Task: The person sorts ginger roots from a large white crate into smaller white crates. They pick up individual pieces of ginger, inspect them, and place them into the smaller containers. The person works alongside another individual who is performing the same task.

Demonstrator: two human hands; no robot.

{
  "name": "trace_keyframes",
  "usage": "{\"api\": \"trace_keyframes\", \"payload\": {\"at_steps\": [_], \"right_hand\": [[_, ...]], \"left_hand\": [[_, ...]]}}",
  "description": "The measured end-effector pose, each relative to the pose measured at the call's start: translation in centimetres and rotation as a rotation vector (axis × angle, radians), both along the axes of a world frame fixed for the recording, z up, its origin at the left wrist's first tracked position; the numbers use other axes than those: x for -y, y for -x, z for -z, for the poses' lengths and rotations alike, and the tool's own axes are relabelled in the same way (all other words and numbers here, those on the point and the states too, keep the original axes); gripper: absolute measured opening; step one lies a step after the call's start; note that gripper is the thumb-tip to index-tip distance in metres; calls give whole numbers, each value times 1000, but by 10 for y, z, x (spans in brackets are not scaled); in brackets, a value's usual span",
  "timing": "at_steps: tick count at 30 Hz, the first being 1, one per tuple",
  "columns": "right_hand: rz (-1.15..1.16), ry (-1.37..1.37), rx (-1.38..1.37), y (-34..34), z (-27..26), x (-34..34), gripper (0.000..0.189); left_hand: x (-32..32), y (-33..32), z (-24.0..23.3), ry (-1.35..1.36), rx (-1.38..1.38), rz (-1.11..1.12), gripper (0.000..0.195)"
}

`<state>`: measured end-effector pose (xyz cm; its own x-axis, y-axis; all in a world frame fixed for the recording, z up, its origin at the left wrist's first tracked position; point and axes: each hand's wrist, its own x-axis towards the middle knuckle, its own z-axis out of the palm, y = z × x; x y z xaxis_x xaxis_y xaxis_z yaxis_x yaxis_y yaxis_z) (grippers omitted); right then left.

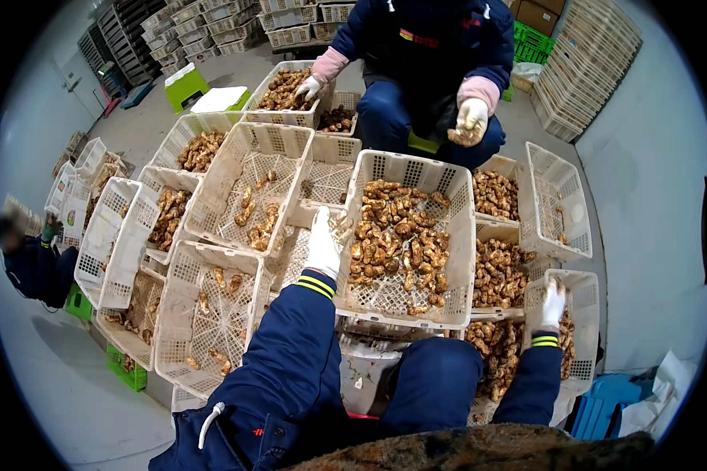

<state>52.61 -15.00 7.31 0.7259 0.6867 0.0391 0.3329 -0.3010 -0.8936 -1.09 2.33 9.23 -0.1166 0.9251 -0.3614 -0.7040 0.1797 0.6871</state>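
Observation:
My left hand, in a white glove with soiled fingertips, is at the left wall of a white perforated plastic crate. Whether it grips the wall or a small item is unclear. Inside that crate lie many brown-and-cream mushrooms, thick-stemmed like matsutake. Out to the right, my gloved right hand is over another white crate, with mushrooms beside the wrist. Its fingers are partly hidden, and I cannot make out anything in them.
Across from me a co-worker sits with gloved hands, one at a full crate. Crates with few mushrooms stand at my left, overlapping. Fuller crates line the right. A green stool and stacked crates stand farther back.

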Motion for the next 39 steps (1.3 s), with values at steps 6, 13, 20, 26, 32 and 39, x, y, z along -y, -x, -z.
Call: {"api": "trace_keyframes", "payload": {"at_steps": [6, 13, 20, 26, 32, 39], "right_hand": [[-521, 52, 194, 180, -50, -107, 42], [-1059, 682, 656, 304, 48, -156, 49], [-1009, 743, 804, 333, 78, -131, 71], [-914, 857, 524, 342, 67, -138, 83], [-930, 954, 337, 326, 79, -149, 89], [-889, 632, 171, 317, 5, -141, 84]], "left_hand": [[-4, -3, -14, 12, -40, 23, 34], [-10, -1, -29, 37, 144, 20, 40], [-8, 12, -26, -44, 220, 59, 41], [-2, 5, -43, -79, 170, 62, 39], [-2, 2, -42, -97, 216, 112, 38], [-5, -3, -25, -172, -525, 241, 59]]}}
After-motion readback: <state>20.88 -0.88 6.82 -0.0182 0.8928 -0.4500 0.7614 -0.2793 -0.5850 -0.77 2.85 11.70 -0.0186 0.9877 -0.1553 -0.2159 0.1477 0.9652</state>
